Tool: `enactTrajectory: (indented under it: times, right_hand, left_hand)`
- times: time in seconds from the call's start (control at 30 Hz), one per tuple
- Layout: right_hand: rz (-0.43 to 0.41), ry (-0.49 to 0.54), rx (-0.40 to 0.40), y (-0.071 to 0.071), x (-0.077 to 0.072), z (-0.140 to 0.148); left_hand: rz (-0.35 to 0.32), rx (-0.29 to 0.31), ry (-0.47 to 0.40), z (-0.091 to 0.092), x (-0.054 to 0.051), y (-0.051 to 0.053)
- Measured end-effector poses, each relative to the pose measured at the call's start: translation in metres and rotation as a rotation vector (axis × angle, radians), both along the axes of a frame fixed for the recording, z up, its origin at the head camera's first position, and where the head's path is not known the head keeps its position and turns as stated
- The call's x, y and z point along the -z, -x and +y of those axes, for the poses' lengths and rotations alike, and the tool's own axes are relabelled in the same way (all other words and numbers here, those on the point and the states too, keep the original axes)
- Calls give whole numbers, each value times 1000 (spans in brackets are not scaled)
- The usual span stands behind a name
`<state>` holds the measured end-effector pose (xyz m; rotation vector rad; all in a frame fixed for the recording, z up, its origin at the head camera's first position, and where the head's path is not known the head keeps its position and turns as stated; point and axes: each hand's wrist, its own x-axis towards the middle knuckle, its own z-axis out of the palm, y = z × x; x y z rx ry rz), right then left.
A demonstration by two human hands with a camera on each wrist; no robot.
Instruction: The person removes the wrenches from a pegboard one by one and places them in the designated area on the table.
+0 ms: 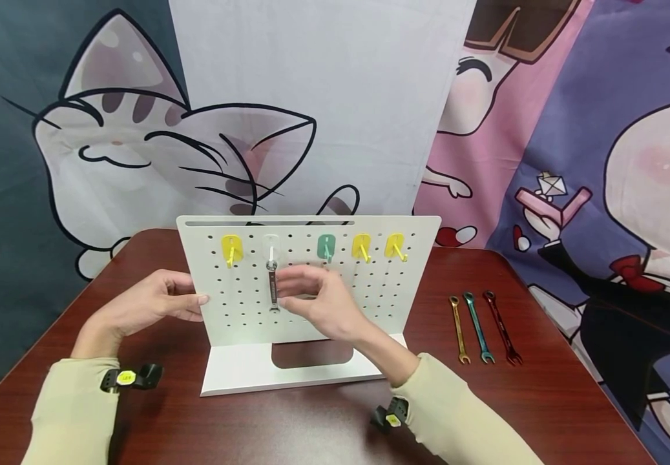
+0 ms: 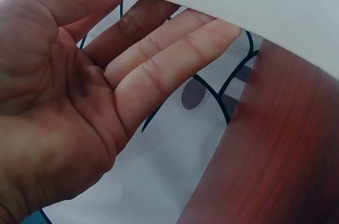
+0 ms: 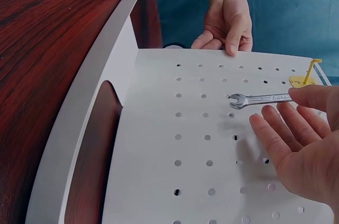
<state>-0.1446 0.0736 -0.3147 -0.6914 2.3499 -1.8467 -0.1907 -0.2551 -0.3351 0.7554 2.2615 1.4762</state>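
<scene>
A white pegboard (image 1: 241, 336) stands upright on its base, a row of hooks along its top. From the white hook (image 1: 272, 244) hangs a silver wrench (image 3: 259, 99), ring end up, open end down. My right hand (image 1: 325, 300) is beside the wrench, its thumb (image 3: 312, 97) overlapping the shank in the right wrist view. The other fingers (image 3: 275, 131) are extended and apart from the wrench; thumb contact cannot be confirmed. My left hand (image 1: 163, 297) grips the board's left edge, thumb on the front and fingers (image 2: 169, 68) reaching behind.
Yellow (image 1: 232, 248) and green (image 1: 326, 245) hooks carry nothing. Gold (image 1: 459, 329), teal (image 1: 478, 326) and dark red (image 1: 502, 326) wrenches lie on the brown table (image 1: 311, 420) right of the board. A cartoon-printed cloth (image 1: 323, 77) hangs behind.
</scene>
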Motion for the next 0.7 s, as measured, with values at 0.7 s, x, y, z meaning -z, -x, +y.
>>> enactTrajectory:
  times: [0.7]
  right_hand:
    - [-105, 123, -78, -8, -2, -10]
  left_hand:
    - [12, 4, 2, 2, 0, 0]
